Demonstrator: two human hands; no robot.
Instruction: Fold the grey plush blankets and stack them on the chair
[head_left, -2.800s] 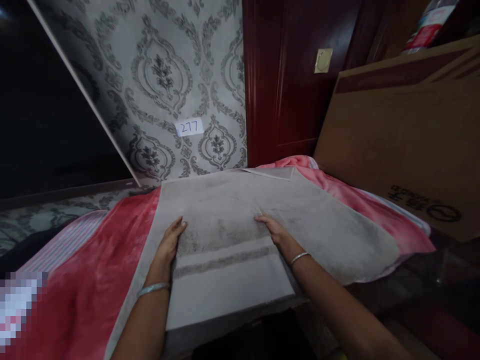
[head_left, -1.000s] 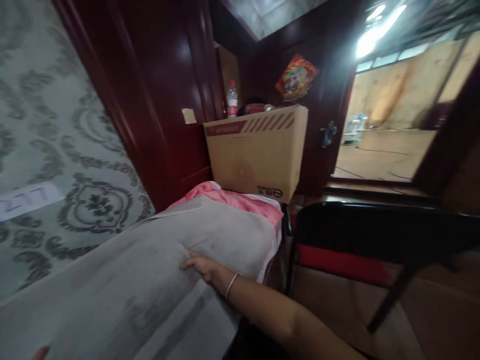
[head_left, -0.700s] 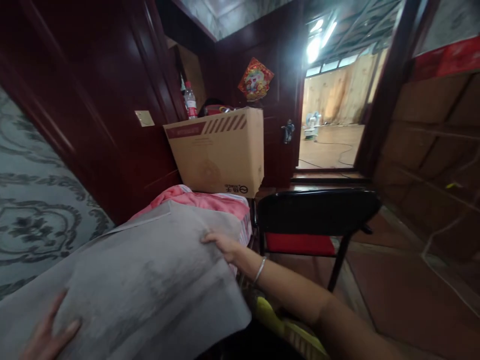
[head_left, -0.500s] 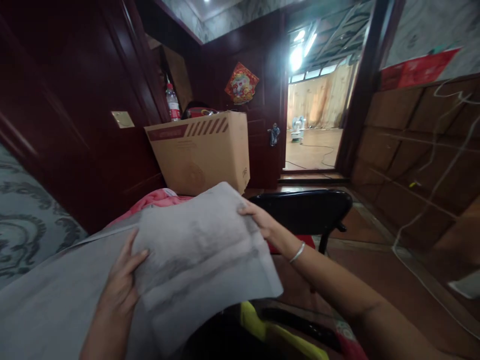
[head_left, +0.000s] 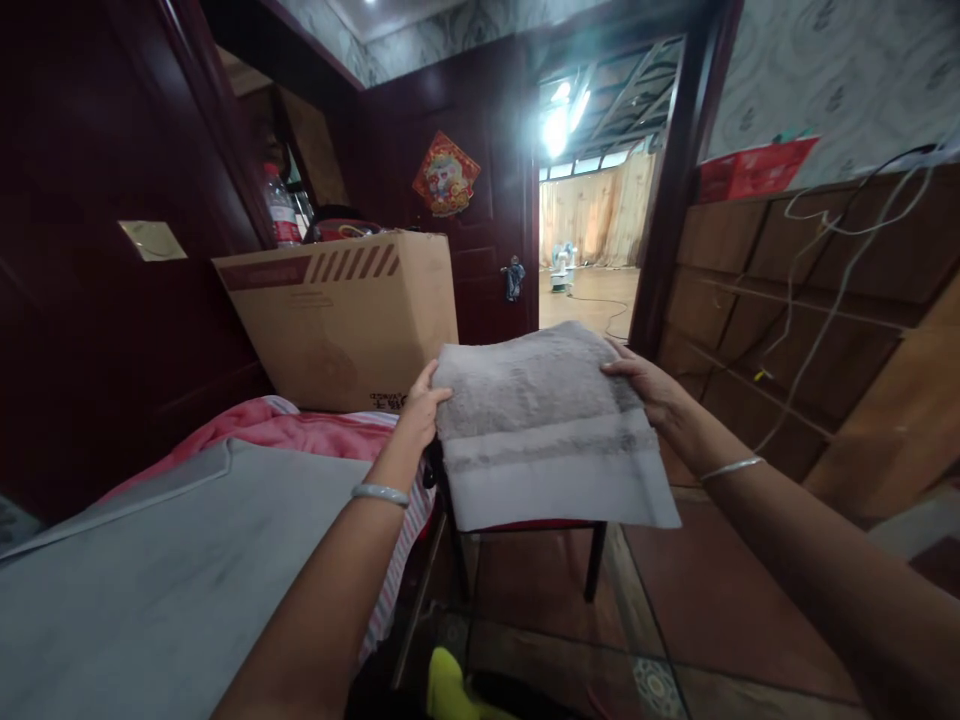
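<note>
My left hand [head_left: 421, 408] grips the left edge of a grey, fuzzy-faced sheet [head_left: 540, 400], thumb on top and fingers partly behind it. At the sheet's upper right edge, my right hand [head_left: 646, 385] pinches it the same way. The sheet has a paler smooth strip along its lower part, crossed by a dark band, and its material cannot be told for sure. It hangs over a chair with a red seat [head_left: 525, 526], mostly hiding it. To the left, a larger grey sheet [head_left: 172, 560] lies over pink cloth [head_left: 300, 432].
A big cardboard box [head_left: 337, 330] stands behind the pink cloth, a bottle [head_left: 282, 212] beyond it. Dark doors and an open doorway lie ahead. Wooden drawers [head_left: 720, 240] on the right carry a red basket [head_left: 754, 170] and trailing white cables [head_left: 814, 330].
Both hands have carried the fuzzy sheet rightward, from above the larger grey sheet to above the chair. The view has turned, showing more of the floor and drawers.
</note>
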